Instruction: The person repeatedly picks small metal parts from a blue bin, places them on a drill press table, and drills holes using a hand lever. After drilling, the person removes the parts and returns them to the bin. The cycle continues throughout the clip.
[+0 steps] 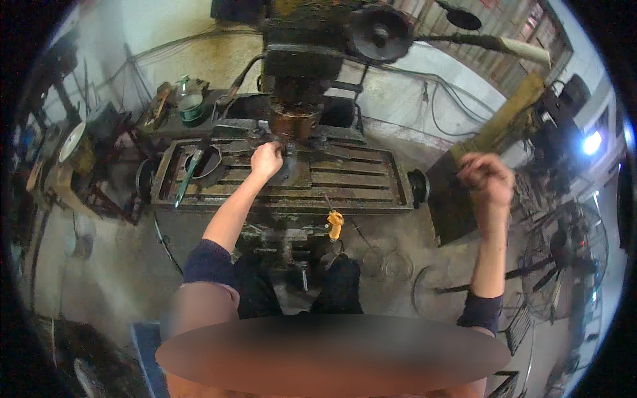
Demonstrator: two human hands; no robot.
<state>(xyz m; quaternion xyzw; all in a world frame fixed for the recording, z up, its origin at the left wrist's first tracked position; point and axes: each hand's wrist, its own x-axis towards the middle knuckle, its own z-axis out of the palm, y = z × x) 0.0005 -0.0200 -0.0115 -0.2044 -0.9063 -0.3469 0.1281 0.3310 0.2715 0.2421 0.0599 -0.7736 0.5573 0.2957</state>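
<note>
Below the round, rust-brown spindle (294, 121) of the machine, the left hand (267, 160) bends its fingers in close by the bulky metal; whether they grip anything, I cannot tell. The spindle sits above the long slotted table (358, 178), a grimy cast slab with parallel grooves. Right of that table, the right hand (489, 179) hangs in the air, fingers loosely curled and blurred, its contents unclear. A slim green stick (188, 179) crosses the table's left end; a yellow-bodied tool (336, 227) hangs at its front edge.
</note>
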